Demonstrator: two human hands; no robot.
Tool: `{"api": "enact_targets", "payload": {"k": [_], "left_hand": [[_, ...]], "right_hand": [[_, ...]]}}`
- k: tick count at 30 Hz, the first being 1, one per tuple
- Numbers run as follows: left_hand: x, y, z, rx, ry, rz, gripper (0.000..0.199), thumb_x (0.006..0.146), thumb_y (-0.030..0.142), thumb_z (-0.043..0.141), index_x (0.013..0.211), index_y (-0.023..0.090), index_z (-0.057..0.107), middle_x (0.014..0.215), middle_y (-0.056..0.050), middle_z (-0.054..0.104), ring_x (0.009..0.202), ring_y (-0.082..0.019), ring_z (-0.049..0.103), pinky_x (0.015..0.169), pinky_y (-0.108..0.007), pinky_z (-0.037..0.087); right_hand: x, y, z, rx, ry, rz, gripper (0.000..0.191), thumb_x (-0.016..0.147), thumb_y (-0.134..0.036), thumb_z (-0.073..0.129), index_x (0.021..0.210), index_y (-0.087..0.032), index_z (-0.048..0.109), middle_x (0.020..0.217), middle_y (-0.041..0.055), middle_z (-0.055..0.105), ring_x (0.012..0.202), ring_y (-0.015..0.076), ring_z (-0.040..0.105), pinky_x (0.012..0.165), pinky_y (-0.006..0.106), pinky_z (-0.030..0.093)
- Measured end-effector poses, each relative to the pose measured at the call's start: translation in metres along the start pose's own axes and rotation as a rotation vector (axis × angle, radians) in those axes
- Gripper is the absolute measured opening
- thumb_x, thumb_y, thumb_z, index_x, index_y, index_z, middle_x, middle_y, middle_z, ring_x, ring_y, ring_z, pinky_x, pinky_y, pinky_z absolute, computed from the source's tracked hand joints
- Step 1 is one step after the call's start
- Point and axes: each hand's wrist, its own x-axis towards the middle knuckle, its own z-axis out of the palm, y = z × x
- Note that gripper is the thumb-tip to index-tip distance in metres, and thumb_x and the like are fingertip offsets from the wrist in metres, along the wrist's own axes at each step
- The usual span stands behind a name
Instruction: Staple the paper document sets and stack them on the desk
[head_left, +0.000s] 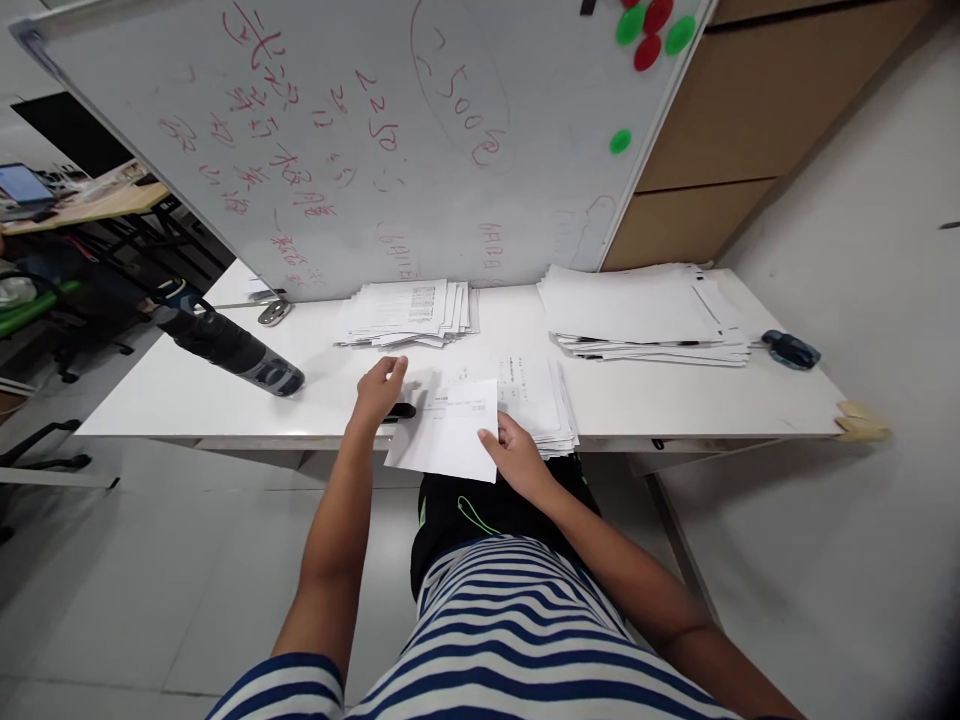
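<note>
My right hand (517, 455) pinches the right edge of a white printed sheet (457, 435), which hangs out past the table's front edge. Close to the sheet's left edge lies a small black object (401, 411), possibly a stapler, partly covered by my left hand. My left hand (380, 388) is over the table with its fingers curled; whether anything sits under them is hidden. A stack of printed papers (536, 395) lies just beyond my right hand, its near part overlapped by the sheet.
Another paper pile (405, 312) lies at the back, and a wider stack (637, 310) is at the right. A dark bottle (232, 350) stands on the left, a dark blue item (791, 349) far right. Behind the table (720, 405) rises a whiteboard (480, 200) with red writing and magnets.
</note>
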Motion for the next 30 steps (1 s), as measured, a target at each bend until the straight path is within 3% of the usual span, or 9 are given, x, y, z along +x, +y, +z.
{"api": "enact_targets", "payload": {"k": [4,6,11,18,25,30], "left_hand": [[0.010,0.005,0.023,0.203,0.047,0.006,0.046,0.092,0.061,0.037,0.097,0.024,0.064,0.113,-0.013,0.068,0.114,-0.034,0.055,0.113,-0.061,0.011],[0.011,0.002,0.032,0.257,0.040,0.000,0.046,0.092,0.061,0.037,0.099,0.024,0.064,0.117,-0.015,0.066,0.120,-0.038,0.051,0.111,-0.066,0.005],[0.012,-0.005,0.039,0.294,0.036,-0.001,0.048,0.092,0.060,0.037,0.108,0.022,0.063,0.126,-0.018,0.062,0.128,-0.039,0.044,0.111,-0.069,0.005],[0.012,-0.005,0.045,0.343,0.076,0.016,0.047,0.094,0.057,0.036,0.109,0.021,0.062,0.124,-0.017,0.062,0.128,-0.037,0.043,0.112,-0.067,0.009],[0.007,-0.006,0.054,0.407,0.134,0.101,0.044,0.096,0.052,0.036,0.108,0.020,0.064,0.121,-0.018,0.064,0.131,-0.037,0.039,0.114,-0.064,0.006],[0.006,-0.006,0.053,0.371,0.142,0.085,0.042,0.096,0.050,0.037,0.107,0.020,0.064,0.121,-0.018,0.063,0.129,-0.037,0.042,0.113,-0.065,0.008]], "right_hand": [[0.000,-0.003,0.000,0.002,0.004,0.015,0.046,0.092,-0.045,0.053,0.133,-0.024,0.057,0.106,0.0061,0.073,0.091,0.0217,0.069,0.083,0.037,0.056],[0.001,-0.005,-0.001,0.007,-0.005,0.020,0.045,0.092,-0.046,0.053,0.130,-0.023,0.060,0.109,0.0071,0.073,0.094,0.0224,0.069,0.084,0.037,0.056],[0.006,-0.009,-0.004,-0.013,-0.001,0.021,0.044,0.093,-0.045,0.053,0.131,-0.024,0.061,0.110,0.0071,0.073,0.089,0.0222,0.069,0.082,0.038,0.056],[0.009,-0.016,-0.004,0.017,-0.029,0.040,0.046,0.094,-0.044,0.052,0.135,-0.025,0.059,0.114,0.0061,0.073,0.098,0.0240,0.069,0.082,0.036,0.056],[0.007,-0.013,-0.002,-0.040,-0.014,0.059,0.046,0.093,-0.044,0.052,0.135,-0.026,0.058,0.112,0.0053,0.073,0.093,0.0242,0.069,0.080,0.037,0.055],[0.003,-0.013,-0.001,-0.090,-0.007,0.037,0.047,0.094,-0.045,0.050,0.137,-0.027,0.057,0.106,0.0049,0.074,0.084,0.0229,0.068,0.075,0.036,0.055]]}}
